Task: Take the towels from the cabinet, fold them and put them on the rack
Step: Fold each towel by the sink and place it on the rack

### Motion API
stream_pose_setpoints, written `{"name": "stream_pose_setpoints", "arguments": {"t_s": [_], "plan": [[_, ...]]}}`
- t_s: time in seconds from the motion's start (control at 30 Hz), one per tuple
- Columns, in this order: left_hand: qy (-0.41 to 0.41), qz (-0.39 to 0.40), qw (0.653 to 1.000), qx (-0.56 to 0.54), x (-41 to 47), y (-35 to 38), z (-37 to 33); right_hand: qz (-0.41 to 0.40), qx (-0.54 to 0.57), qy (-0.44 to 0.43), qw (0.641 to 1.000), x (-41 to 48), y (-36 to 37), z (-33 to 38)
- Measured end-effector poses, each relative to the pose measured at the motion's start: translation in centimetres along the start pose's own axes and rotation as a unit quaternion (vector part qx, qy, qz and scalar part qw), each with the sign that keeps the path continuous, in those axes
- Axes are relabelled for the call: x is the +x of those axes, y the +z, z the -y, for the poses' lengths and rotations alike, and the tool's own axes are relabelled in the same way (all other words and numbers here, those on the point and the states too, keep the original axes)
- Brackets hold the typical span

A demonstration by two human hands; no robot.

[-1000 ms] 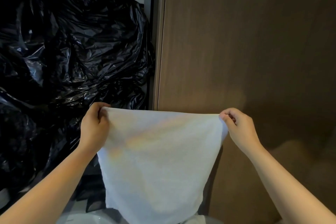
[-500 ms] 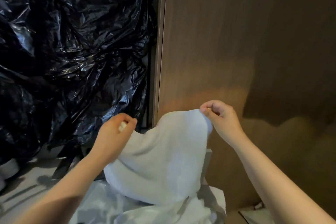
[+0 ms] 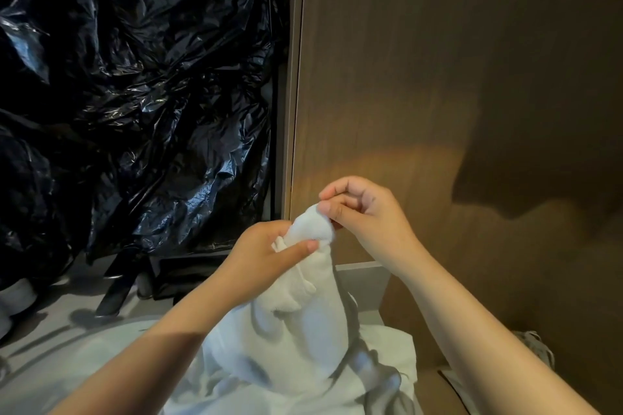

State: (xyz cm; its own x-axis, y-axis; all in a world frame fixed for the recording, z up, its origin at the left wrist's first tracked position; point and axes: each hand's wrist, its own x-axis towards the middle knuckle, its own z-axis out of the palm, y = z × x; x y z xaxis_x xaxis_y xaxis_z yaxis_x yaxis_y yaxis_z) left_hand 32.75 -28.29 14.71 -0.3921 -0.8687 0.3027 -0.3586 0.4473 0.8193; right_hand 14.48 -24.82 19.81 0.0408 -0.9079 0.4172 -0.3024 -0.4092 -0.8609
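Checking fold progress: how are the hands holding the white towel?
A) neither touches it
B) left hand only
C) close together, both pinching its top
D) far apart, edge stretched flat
C: left hand and right hand both pinch the bunched top of the white towel.

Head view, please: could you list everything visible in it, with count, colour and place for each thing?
towel: one, white, held up at centre, top corners gathered together between both hands
cloth heap: one, white, bottom centre, beneath the towel
plastic bags: count unclear, glossy black, filling the left side
wooden panel: one, brown, upright on the right
ledge: one, pale grey, behind the towel at the panel's foot
left hand: one, centre, fingers pinching the towel's top
right hand: one, right of centre, fingers pinching the towel's top
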Motion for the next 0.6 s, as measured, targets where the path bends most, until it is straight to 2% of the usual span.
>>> {"name": "stream_pose_setpoints", "arguments": {"t_s": [0.07, 0.23, 0.33, 0.43, 0.53, 0.6], "plan": [[-0.002, -0.007, 1.000, -0.013, -0.2, -0.2, 0.2, -0.006, 0.023, 0.015, 1.000, -0.2, -0.2, -0.4], [-0.004, -0.015, 1.000, 0.005, -0.3, -0.2, 0.2, 0.023, -0.036, 0.021, 0.999, -0.8, -0.6, -1.5], [-0.018, -0.062, 0.998, 0.023, -0.2, -0.5, 0.0, -0.023, -0.072, 0.025, 0.997, -1.4, -1.1, -2.5], [-0.084, -0.067, 0.994, -0.034, -0.3, -0.9, -0.1, -0.097, -0.118, 0.068, 0.986, -2.2, -2.1, -3.7], [-0.149, -0.064, 0.978, -0.135, -0.3, -0.9, -0.9, -0.122, -0.193, 0.107, 0.968, -2.9, -2.2, -4.0], [-0.160, -0.069, 0.963, -0.207, -0.4, -0.9, -1.5, -0.126, -0.226, 0.070, 0.963, -3.3, -1.8, -3.6]]}}
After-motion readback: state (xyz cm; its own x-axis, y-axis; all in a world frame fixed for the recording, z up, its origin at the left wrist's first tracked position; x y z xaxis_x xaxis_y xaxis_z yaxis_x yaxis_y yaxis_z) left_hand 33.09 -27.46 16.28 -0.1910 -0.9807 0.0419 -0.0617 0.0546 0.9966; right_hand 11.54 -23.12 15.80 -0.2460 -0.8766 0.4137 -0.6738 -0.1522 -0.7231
